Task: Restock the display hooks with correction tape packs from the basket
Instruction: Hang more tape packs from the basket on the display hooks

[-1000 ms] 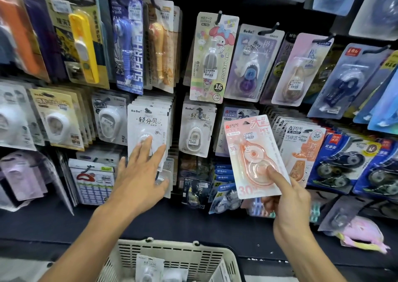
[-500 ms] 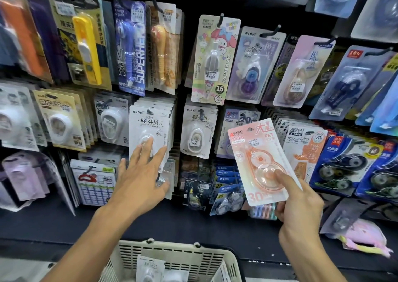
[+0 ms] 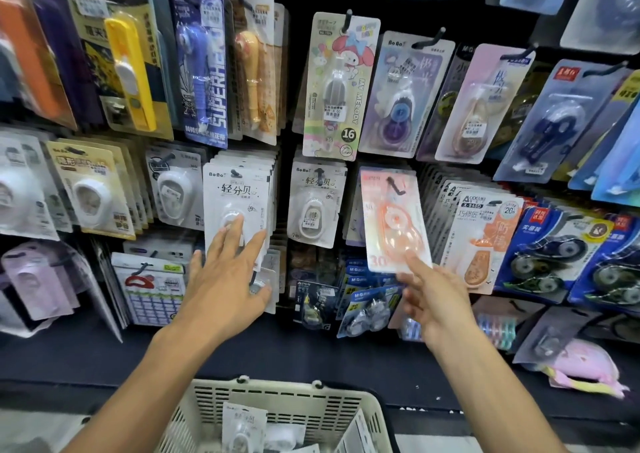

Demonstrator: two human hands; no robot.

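Note:
A pink-orange correction tape pack (image 3: 393,218) hangs upright against the display, its top hole at a black hook (image 3: 394,186). My right hand (image 3: 429,293) pinches the pack's bottom edge. My left hand (image 3: 227,272) lies flat, fingers spread, on the front of a stack of white correction tape packs (image 3: 237,199) on the hook to the left. A cream plastic basket (image 3: 284,418) sits below, between my arms, with a few white packs (image 3: 244,426) inside.
The black wall is crowded with hooks of packs: a My Melody pack (image 3: 337,85) above, white and orange packs (image 3: 485,231) right of the pink one, dark blue packs (image 3: 550,248) further right. A dark shelf ledge (image 3: 311,355) runs under the display.
My right hand carried the pink pack up and back from in front of the display onto the hook, and it now hangs straight. My left hand stayed on the white stack.

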